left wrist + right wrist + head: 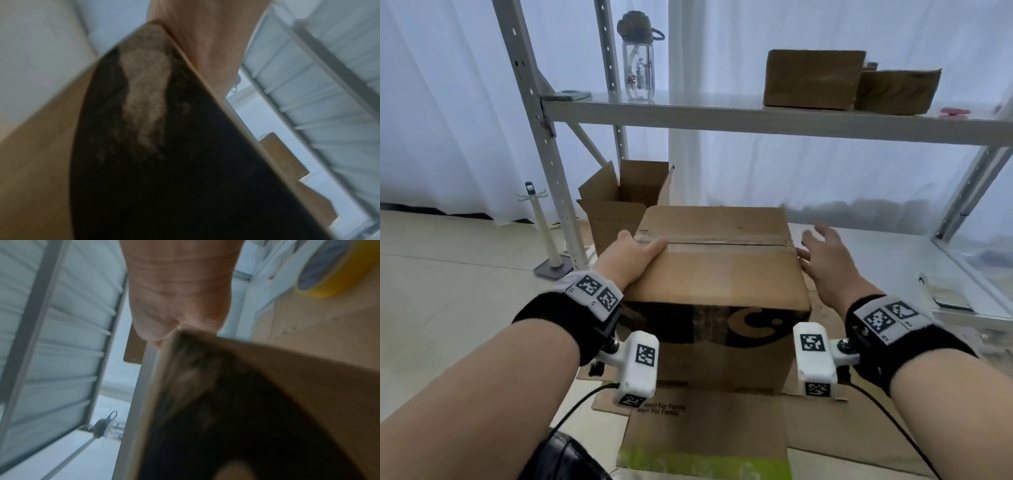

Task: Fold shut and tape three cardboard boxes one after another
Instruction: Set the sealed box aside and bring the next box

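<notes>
My left hand lies flat on the taped box, right hand spread beside it; stiff, probably light, I'd lift by both side walls

The left grip rests on the left top edge of a taped cardboard box, thumb lying at the tape seam. The right grip, fingers spread, hovers just beside the box's right edge. Beyond the left grip stands an open cardboard box; above, a shelf carries a water bottle and two boxes.
</notes>
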A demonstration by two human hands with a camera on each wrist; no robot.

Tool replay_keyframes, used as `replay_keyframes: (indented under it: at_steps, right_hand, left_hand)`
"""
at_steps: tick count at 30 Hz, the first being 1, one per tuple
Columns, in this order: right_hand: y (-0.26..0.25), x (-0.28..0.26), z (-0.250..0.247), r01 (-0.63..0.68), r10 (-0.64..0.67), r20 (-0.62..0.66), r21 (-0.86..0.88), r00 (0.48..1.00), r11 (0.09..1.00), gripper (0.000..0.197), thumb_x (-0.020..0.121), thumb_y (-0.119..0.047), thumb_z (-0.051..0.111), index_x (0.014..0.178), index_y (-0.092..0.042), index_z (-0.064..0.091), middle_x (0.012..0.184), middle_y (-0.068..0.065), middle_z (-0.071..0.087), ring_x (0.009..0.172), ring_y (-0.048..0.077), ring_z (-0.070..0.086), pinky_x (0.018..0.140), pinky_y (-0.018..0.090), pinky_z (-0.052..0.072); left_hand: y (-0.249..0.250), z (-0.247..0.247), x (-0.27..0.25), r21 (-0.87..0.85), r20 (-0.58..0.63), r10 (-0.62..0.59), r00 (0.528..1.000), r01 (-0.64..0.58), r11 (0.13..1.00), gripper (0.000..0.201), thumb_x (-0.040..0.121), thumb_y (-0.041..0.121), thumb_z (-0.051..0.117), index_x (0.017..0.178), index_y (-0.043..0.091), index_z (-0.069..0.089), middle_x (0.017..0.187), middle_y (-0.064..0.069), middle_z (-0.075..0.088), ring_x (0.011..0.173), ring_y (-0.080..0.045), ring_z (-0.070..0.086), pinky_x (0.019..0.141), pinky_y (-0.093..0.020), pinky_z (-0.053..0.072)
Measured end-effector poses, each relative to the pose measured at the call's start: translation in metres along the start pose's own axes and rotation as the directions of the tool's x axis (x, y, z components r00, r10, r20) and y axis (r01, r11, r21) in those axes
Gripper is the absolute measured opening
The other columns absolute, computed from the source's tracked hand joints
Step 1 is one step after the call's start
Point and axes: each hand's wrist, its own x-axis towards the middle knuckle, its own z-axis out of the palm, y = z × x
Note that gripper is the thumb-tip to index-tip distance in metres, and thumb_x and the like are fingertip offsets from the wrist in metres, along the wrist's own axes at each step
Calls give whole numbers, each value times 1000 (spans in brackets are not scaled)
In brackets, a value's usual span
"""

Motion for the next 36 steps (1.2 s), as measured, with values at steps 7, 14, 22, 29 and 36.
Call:
replay_keyframes:
  at_steps: [7,14,22,29,36]
  right_hand:
    - [5,-2,0,47,-50,-27,-102,998,994,30,82,-20,56,65,4,59,68,11,59,68,25,52,68,33,46]
    - [-7,20,9,-170,212,227,-193,951,966,38,84,-35,69,109,-7,63,107,8,67,100,25,63,89,39,50]
    - [1,22,13,-325,378,316,-208,870,923,74,56,-65,79,109,-15,65,104,12,71,94,32,69,89,53,53]
    - [-22,0,12,-251,286,259,-160,922,955,58,86,-59,59,114,-8,60,104,9,68,90,22,66,71,30,53]
    - [-88,-19,4,-24,38,205,-68,978,997,47,83,-41,71,111,-5,61,102,10,67,86,21,64,67,30,52]
  left_hand:
    - [12,3,2,228,-97,87,992,-63,972,40,101,35,32,135,20,45,125,-16,46,117,-37,45,96,-45,43]
    - [28,16,3,237,-95,123,988,-97,967,38,104,25,28,130,8,51,127,-20,50,121,-35,45,97,-45,41]
    - [20,8,15,171,45,-38,998,30,985,55,99,42,36,137,2,40,134,-20,47,116,-34,49,88,-33,36]
    - [27,-16,-4,46,53,-74,996,72,996,62,100,47,35,134,-3,45,138,-25,45,123,-36,45,98,-34,36]
    - [32,-73,-5,-251,-107,-109,988,80,965,106,70,79,54,136,-2,38,125,-15,54,108,-31,53,89,-37,45]
